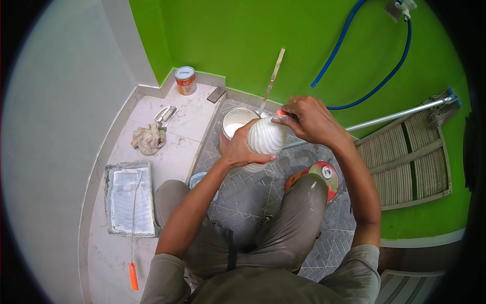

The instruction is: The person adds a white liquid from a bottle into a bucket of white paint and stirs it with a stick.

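My left hand (240, 148) is closed around a white ribbed plastic bottle (267, 137), its thumb along the lower side. The bottle is held up between my knees, its rounded, spiral-grooved side towards me. Fingers of my right hand (310, 120) pinch a small red cap (281, 112) at the bottle's far end; the contact there is partly hidden. Just beyond my left hand stands an open paint can (237, 120) with white paint inside, its lower part covered by the hand. A paint-marked wooden stick (274, 76) rises behind the bottle; its lower end is hidden.
On the pale ledge at left lie a paint tray (129, 207) with a roller (133, 243), a crumpled rag (149, 139), a metal scraper (166, 115) and a small can (186, 81). A red can (326, 177) stands by my right knee. A pole (390, 117) and slatted wood (405, 157) lean right.
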Available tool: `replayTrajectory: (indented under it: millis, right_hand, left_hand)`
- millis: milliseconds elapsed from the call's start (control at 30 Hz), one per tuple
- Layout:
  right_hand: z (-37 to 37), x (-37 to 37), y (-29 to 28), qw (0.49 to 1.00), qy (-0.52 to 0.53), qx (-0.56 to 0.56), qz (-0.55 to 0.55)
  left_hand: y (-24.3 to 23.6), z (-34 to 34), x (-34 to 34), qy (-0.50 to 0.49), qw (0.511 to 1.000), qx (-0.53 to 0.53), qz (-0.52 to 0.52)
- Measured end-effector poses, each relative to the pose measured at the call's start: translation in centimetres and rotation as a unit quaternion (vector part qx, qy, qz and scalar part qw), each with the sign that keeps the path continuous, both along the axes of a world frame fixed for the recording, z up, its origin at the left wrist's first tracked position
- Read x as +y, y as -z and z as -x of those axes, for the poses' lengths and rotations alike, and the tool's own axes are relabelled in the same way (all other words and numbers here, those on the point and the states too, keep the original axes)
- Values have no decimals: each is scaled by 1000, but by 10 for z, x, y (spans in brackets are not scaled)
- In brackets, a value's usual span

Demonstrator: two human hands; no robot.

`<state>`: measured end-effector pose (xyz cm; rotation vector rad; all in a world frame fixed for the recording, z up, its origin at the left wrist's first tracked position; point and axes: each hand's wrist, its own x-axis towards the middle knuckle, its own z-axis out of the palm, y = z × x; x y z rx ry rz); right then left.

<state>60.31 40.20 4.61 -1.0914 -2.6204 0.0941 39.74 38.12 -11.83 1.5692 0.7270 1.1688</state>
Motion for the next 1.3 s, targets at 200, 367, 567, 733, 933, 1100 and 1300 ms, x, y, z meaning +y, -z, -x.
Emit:
replayTrajectory:
  millis: [200,367,567,733,933,1100,1300]
  right_hand:
    - [-1,-5,-5,998,-2,-9,62]
    - [-9,-9,-3,995,-12,-2,101]
    - [-21,-13,-6,991,-86,6,104]
    - [-23,-26,-10,989,-90,-2,118]
    - [-33,-40,-12,990,-95,-12,103]
    - [-45,-54,0,991,-114,12,65]
    - [-59,-66,12,994,-103,-32,7]
  left_hand:
    - [8,2,-2,-6,999,25,-39]
    - [6,1,-4,24,999,35,-30]
    - [3,3,-2,126,992,18,26]
    - [8,1,1,189,979,-4,69]
    - [7,-6,-4,196,979,19,51]
    - [6,-10,-8,171,984,45,-10]
    - [0,-12,-11,191,978,76,22]
